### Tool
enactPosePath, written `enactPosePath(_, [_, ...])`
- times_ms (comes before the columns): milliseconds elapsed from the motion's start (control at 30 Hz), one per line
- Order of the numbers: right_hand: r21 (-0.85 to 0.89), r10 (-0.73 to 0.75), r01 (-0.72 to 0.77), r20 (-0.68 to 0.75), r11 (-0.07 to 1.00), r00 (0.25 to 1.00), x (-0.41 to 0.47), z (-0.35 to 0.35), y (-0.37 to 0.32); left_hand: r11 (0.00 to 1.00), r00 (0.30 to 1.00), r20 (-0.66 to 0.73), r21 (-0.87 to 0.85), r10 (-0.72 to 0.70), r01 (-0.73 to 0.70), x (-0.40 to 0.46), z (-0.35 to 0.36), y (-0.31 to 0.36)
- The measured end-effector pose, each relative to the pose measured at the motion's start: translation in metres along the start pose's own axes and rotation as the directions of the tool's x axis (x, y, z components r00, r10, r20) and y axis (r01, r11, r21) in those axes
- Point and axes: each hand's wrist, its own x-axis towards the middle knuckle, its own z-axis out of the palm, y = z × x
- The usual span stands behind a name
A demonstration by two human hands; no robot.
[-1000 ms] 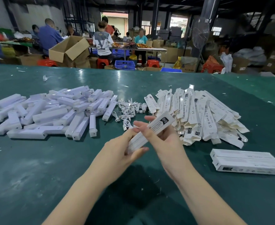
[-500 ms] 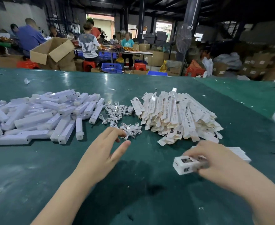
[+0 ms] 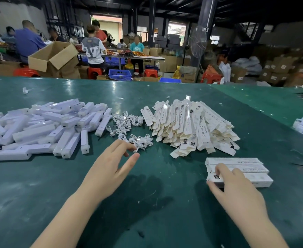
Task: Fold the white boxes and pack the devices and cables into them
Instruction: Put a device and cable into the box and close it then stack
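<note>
From the head view, your left hand [image 3: 109,169] hovers spread over the limp, tangle-prone cables [image 3: 129,127] mid-counter [image 3: 165,203], so pinch one bundle, while your right hand [image 3: 236,192] grips a light, crushable packed box [image 3: 254,180] by its end.

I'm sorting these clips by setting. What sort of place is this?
Most likely a packing workshop or warehouse: stacked cardboard cartons, workers at a far table, and piles of flat white boxes on a long green table.

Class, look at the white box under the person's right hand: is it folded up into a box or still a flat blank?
Folded up. The white box under the right hand shows a top and side face, unlike the flat blanks.
</note>
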Motion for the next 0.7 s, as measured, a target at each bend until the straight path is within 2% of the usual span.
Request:
enactPosePath(167, [-0.049, 0.098, -0.100, -0.043, 0.994, 0.994, 0.005, -0.003, 0.000, 1.000, 1.000, -0.001, 0.012, -0.002, 0.002, -0.001, 0.000, -0.002])
enactPosePath(233, [-0.027, 0.081, -0.082, -0.055, 0.996, 0.995, 0.007, -0.009, -0.011, 0.999, 0.999, -0.030, 0.045, -0.027, 0.028, 0.000, 0.002, -0.006])
enactPosePath(333, [0.108, -0.053, 0.057, -0.039, 0.992, 0.998, 0.011, -0.020, -0.043, 0.962, 0.987, -0.103, 0.229, -0.127, 0.148, 0.003, 0.001, -0.021])
enactPosePath(400, [0.142, -0.169, 0.168, -0.007, 0.975, 0.986, 0.017, -0.022, -0.071, 0.870, 0.951, -0.123, 0.384, -0.285, 0.311, 0.005, -0.002, -0.037])
enactPosePath(467, [0.151, -0.262, 0.254, 0.035, 0.955, 0.964, 0.023, -0.021, -0.098, 0.759, 0.885, -0.097, 0.477, -0.455, 0.442, 0.005, -0.008, -0.053])
enactPosePath(600, [0.131, -0.392, 0.376, 0.138, 0.917, 0.909, 0.033, -0.010, -0.141, 0.665, 0.797, 0.005, 0.555, -0.604, 0.500, 0.007, -0.010, -0.071])
enactPosePath(700, [0.142, -0.429, 0.408, 0.173, 0.902, 0.887, 0.043, -0.002, -0.160, 0.663, 0.798, -0.022, 0.544, -0.602, 0.514, 0.010, -0.010, -0.073])
